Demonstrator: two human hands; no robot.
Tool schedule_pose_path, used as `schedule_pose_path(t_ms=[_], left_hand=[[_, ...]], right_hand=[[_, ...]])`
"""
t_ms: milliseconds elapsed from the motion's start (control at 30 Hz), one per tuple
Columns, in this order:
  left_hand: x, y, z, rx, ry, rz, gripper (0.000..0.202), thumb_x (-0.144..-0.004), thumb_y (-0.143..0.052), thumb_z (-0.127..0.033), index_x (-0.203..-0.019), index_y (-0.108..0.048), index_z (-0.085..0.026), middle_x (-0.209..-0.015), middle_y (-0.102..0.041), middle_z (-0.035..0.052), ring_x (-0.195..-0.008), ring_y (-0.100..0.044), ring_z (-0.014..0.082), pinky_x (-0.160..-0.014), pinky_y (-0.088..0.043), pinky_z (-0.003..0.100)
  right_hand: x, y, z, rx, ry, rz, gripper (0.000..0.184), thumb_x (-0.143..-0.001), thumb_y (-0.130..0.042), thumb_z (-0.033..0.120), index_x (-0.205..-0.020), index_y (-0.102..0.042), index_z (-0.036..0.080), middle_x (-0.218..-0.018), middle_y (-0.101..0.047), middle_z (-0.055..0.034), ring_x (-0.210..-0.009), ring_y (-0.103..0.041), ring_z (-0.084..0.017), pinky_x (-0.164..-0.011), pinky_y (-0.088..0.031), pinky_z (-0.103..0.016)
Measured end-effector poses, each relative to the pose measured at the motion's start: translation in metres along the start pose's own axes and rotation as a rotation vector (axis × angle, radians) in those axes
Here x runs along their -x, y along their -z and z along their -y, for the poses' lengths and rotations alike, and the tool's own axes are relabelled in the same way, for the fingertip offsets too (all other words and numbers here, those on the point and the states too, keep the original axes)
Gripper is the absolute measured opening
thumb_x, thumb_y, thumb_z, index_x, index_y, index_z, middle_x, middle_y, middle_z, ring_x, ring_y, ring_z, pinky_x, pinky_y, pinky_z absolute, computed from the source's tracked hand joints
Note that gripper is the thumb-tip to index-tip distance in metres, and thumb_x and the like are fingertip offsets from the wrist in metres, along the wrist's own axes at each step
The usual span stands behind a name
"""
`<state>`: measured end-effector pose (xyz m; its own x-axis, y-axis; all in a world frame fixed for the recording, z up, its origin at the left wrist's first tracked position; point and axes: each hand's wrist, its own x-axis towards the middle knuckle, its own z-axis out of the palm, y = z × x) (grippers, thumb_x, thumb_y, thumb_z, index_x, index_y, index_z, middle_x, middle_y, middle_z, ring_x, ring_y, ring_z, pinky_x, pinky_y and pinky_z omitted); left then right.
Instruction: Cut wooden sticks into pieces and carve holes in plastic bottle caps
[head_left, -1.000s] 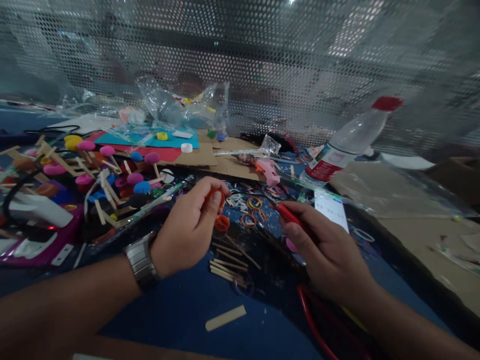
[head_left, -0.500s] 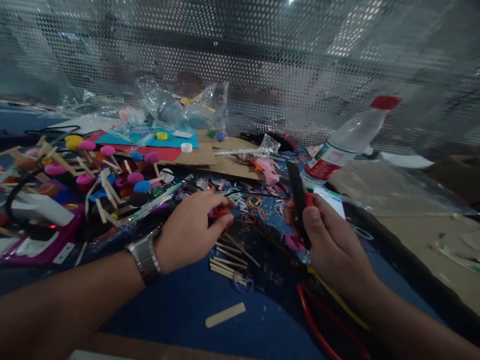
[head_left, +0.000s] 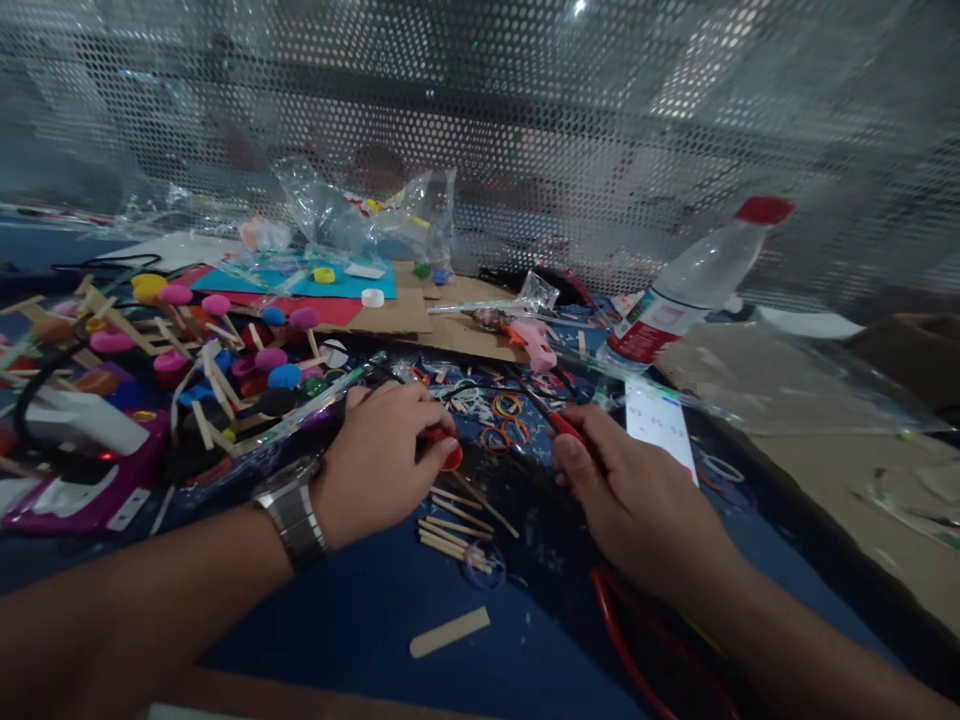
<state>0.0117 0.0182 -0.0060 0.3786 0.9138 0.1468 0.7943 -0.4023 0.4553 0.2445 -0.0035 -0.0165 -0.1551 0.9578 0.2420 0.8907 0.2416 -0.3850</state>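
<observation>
My left hand (head_left: 394,450), a metal watch (head_left: 292,510) on its wrist, is closed around a small orange cap (head_left: 451,456) just above the table. The fingers hide most of that cap. My right hand (head_left: 637,480) grips a red-handled tool with a flat dark blade (head_left: 568,428), which points away to the upper left and is seen nearly edge-on. Between the hands lie thin wooden sticks (head_left: 454,540), a purple rubber band (head_left: 486,565) and coloured rubber bands (head_left: 506,420). A single craft stick (head_left: 450,633) rests nearer to me.
At left is a heap of coloured caps on sticks (head_left: 217,360) beside a purple glue-gun-like device (head_left: 97,480). A tilted plastic bottle (head_left: 675,290), a lit phone (head_left: 656,425) and cardboard (head_left: 832,480) stand or lie at right. Perforated metal (head_left: 480,130) rises behind. A red curved handle (head_left: 626,640) lies in front.
My right hand has moved left and turned the tool, so its blade now points toward the middle and the phone shows. My left hand is nearly still with the orange cap.
</observation>
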Motion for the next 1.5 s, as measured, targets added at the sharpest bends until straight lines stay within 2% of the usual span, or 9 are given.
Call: schedule_pose_path(t_ms=[167, 333, 433, 633, 867, 1167, 1300, 1400, 1500], left_hand=[[-0.001, 0.000, 0.000, -0.039, 0.001, 0.002, 0.016, -0.091, -0.055, -0.022, -0.087, -0.071, -0.021, -0.094, -0.067, 0.0036, -0.099, -0.058, 0.0275, -0.083, -0.032, 0.047], [0.000, -0.002, 0.000, 0.060, -0.013, -0.033, 0.020, -0.090, -0.052, -0.016, -0.094, -0.071, -0.023, -0.104, -0.070, 0.0027, -0.105, -0.059, 0.0271, -0.091, -0.032, 0.050], [0.003, -0.005, -0.002, 0.119, -0.106, -0.051, 0.019, -0.088, -0.062, -0.027, -0.105, -0.070, -0.023, -0.107, -0.070, 0.0052, -0.107, -0.059, 0.0281, -0.093, -0.035, 0.049], [0.011, -0.007, -0.008, 0.202, -0.261, 0.039, 0.044, -0.079, -0.078, -0.044, -0.117, -0.067, -0.024, -0.112, -0.069, 0.0047, -0.109, -0.057, 0.0277, -0.094, -0.036, 0.045], [0.009, -0.005, -0.012, 0.261, -0.334, 0.151, 0.024, -0.088, -0.070, -0.041, -0.105, -0.069, -0.024, -0.105, -0.072, 0.0014, -0.102, -0.060, 0.0230, -0.090, -0.033, 0.041], [0.009, -0.005, -0.011, 0.233, -0.334, 0.182, 0.013, -0.088, -0.069, -0.033, -0.097, -0.069, -0.023, -0.100, -0.071, 0.0003, -0.101, -0.060, 0.0222, -0.090, -0.032, 0.040], [0.006, -0.006, -0.007, 0.235, -0.308, 0.094, 0.017, -0.094, -0.059, -0.035, -0.099, -0.068, -0.022, -0.100, -0.072, 0.0021, -0.099, -0.061, 0.0229, -0.090, -0.035, 0.041], [0.001, -0.005, -0.001, 0.349, -0.203, -0.071, 0.022, -0.091, -0.064, -0.038, -0.102, -0.065, -0.019, -0.103, -0.070, 0.0051, -0.097, -0.061, 0.0226, -0.087, -0.041, 0.038], [-0.005, -0.002, 0.005, 0.526, -0.055, -0.240, 0.025, -0.095, -0.059, -0.042, -0.104, -0.061, -0.018, -0.097, -0.067, 0.0055, -0.086, -0.060, 0.0186, -0.077, -0.046, 0.033]], right_hand=[[0.002, 0.000, -0.001, -0.019, 0.056, -0.037, 0.041, -0.100, -0.029, 0.053, -0.098, -0.054, 0.022, -0.067, -0.070, -0.0055, -0.054, -0.066, -0.026, -0.050, -0.037, -0.031], [0.006, 0.002, -0.001, -0.182, 0.128, -0.047, 0.045, -0.102, -0.029, 0.057, -0.101, -0.056, 0.021, -0.078, -0.073, -0.0070, -0.063, -0.069, -0.023, -0.054, -0.044, -0.031], [0.010, 0.002, -0.001, -0.358, 0.203, -0.025, 0.047, -0.103, -0.028, 0.059, -0.098, -0.057, 0.022, -0.085, -0.072, -0.0067, -0.067, -0.067, -0.020, -0.059, -0.048, -0.030], [0.018, -0.003, -0.001, -0.711, 0.285, 0.083, 0.043, -0.102, -0.031, 0.058, -0.099, -0.058, 0.025, -0.085, -0.063, -0.0039, -0.078, -0.061, -0.019, -0.068, -0.049, -0.030], [0.023, 0.000, -0.001, -0.911, 0.384, 0.337, 0.038, -0.101, -0.035, 0.058, -0.105, -0.057, 0.028, -0.090, -0.064, -0.0039, -0.081, -0.062, -0.021, -0.076, -0.052, -0.034], [0.025, 0.002, -0.001, -0.962, 0.392, 0.360, 0.037, -0.100, -0.039, 0.057, -0.108, -0.061, 0.029, -0.090, -0.066, -0.0064, -0.097, -0.065, -0.027, -0.088, -0.054, -0.045], [0.026, 0.003, -0.003, -0.969, 0.372, 0.318, 0.037, -0.100, -0.040, 0.057, -0.110, -0.060, 0.028, -0.090, -0.067, -0.0075, -0.107, -0.064, -0.031, -0.090, -0.054, -0.048], [0.024, 0.002, -0.003, -0.970, 0.374, 0.229, 0.032, -0.100, -0.041, 0.055, -0.110, -0.058, 0.029, -0.089, -0.065, -0.0061, -0.107, -0.064, -0.030, -0.093, -0.052, -0.049], [0.021, -0.001, -0.001, -0.940, 0.354, 0.071, 0.032, -0.099, -0.044, 0.056, -0.108, -0.059, 0.029, -0.087, -0.064, -0.0048, -0.094, -0.065, -0.027, -0.086, -0.053, -0.045]])
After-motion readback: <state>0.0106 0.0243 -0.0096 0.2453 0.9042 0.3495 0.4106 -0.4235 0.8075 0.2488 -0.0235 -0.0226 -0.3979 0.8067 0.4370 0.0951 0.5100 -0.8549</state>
